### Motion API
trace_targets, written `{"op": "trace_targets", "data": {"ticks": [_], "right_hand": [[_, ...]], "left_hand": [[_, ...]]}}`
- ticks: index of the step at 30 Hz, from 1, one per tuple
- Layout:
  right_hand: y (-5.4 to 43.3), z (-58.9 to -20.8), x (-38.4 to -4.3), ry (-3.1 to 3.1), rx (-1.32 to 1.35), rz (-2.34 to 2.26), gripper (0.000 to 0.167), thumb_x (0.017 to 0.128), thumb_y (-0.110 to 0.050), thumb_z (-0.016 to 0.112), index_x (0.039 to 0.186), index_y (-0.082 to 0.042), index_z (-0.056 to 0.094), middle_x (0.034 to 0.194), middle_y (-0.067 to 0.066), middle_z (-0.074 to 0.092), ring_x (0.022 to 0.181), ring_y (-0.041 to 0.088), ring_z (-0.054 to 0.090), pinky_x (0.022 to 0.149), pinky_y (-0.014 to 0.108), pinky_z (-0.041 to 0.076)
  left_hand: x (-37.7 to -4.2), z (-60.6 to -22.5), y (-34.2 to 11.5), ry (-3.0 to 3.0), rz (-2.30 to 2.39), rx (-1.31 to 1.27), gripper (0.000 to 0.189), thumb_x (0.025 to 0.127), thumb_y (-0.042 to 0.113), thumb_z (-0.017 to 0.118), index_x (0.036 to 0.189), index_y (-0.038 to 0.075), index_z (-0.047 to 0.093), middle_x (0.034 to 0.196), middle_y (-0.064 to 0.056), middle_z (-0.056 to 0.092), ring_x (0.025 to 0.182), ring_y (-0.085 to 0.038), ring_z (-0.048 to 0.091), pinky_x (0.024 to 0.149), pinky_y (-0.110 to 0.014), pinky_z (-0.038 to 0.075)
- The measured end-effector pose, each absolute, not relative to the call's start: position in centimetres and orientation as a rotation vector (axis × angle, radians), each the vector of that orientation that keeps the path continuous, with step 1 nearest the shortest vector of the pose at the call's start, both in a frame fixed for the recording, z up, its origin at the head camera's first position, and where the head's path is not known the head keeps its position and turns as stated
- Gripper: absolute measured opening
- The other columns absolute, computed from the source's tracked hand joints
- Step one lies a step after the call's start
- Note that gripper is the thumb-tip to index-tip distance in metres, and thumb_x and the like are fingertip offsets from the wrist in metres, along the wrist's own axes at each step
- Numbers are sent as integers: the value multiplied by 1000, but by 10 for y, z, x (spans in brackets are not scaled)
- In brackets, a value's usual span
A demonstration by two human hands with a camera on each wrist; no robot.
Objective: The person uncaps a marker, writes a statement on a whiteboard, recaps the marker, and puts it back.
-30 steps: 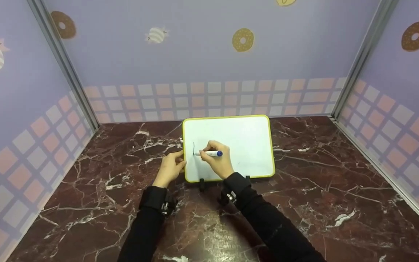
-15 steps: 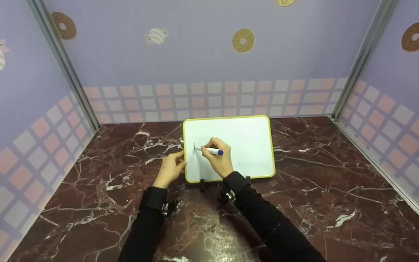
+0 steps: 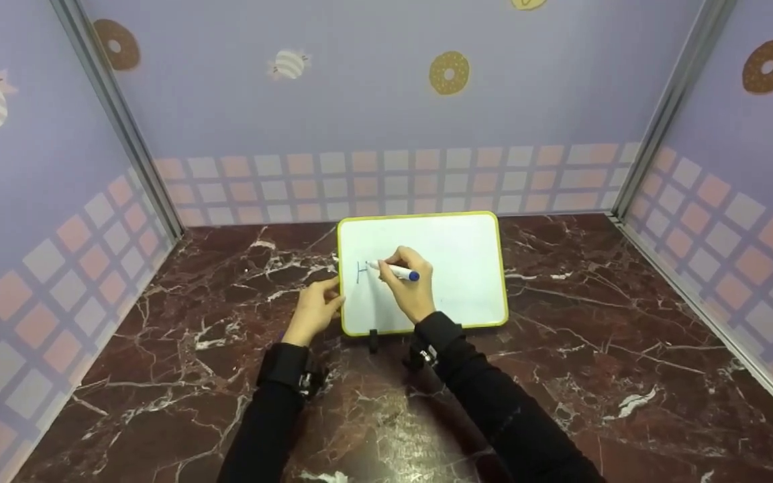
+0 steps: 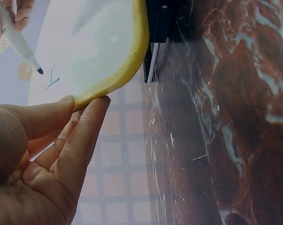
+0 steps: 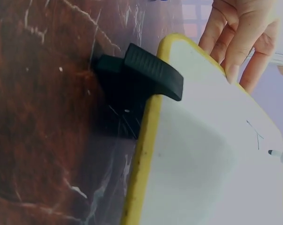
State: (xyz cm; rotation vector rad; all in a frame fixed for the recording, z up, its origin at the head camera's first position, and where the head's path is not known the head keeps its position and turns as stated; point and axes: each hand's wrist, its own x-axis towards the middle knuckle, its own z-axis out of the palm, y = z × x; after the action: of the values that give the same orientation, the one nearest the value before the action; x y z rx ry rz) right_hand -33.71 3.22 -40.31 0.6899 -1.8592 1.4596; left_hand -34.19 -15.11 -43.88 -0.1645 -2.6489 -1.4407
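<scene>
A small whiteboard (image 3: 460, 248) with a yellow frame stands tilted back on a black stand (image 5: 150, 72). My left hand (image 3: 317, 312) pinches the board's left edge between thumb and fingers, as the left wrist view shows up close. In my right hand (image 3: 412, 282) is a white whiteboard marker (image 3: 396, 270) with a blue end, its tip pointing left at the board's surface. Thin pen strokes (image 3: 361, 270), an upright line with a short bar to its right, lie near the board's left side. In the right wrist view the marker's dark tip (image 5: 271, 152) is just beside these strokes.
The board stands on a dark red marbled tabletop (image 3: 178, 376). Behind it rises a lilac wall (image 3: 373, 114) with a pink and white checked band and donut pictures. Side panels (image 3: 17, 201) with metal corner posts flank the table left and right.
My right hand has moved up and to the right with the marker. A short bar now joins the upright stroke, with a small mark at the tip. My left hand stays at the edge.
</scene>
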Motion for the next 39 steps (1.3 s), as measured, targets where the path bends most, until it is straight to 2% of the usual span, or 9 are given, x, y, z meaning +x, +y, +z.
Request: {"op": "trace_targets", "data": {"ticks": [7, 17, 26, 34, 39], "right_hand": [[35, -401, -340, -1875, 710, 1435, 15, 88, 10, 66, 76, 12, 57, 81, 26, 63, 69, 34, 70, 63, 26, 62], [41, -406, -331, -1944, 768, 1497, 22, 86, 14, 63, 68, 13, 50, 73, 25, 65, 58, 36, 67, 55, 22, 58], [45, -409, -332, -1868, 716, 1500, 19, 87, 14, 62, 70, 12, 53, 71, 24, 64, 58, 36, 66, 55, 22, 57], [45, -410, -332, -1908, 700, 1476, 18, 87, 13, 63, 72, 12, 53, 73, 24, 64, 59, 33, 66, 56, 20, 55], [48, -408, -332, -1897, 667, 1469, 19, 86, 15, 62, 70, 13, 53, 72, 25, 63, 57, 33, 66, 54, 16, 52]], "left_hand": [[-342, -439, -152, -2659, -1441, -168, 48, 95, -2, 61, 142, -5, 49, 110, -28, 69, 94, -36, 71, 80, -43, 63], [-339, -436, -153, -2661, -1412, -167, 47, 96, -1, 60, 142, -3, 50, 111, -28, 68, 96, -36, 70, 80, -42, 63], [-341, -438, -151, -2670, -1410, -149, 48, 96, 0, 61, 143, -1, 50, 110, -26, 69, 96, -34, 71, 79, -38, 64], [-341, -439, -151, -2684, -1428, -138, 49, 96, 0, 60, 144, -1, 48, 110, -26, 68, 97, -34, 70, 81, -39, 63], [-342, -439, -150, -2685, -1398, -130, 49, 96, 0, 61, 143, -3, 49, 110, -26, 69, 94, -34, 71, 78, -38, 64]]}}
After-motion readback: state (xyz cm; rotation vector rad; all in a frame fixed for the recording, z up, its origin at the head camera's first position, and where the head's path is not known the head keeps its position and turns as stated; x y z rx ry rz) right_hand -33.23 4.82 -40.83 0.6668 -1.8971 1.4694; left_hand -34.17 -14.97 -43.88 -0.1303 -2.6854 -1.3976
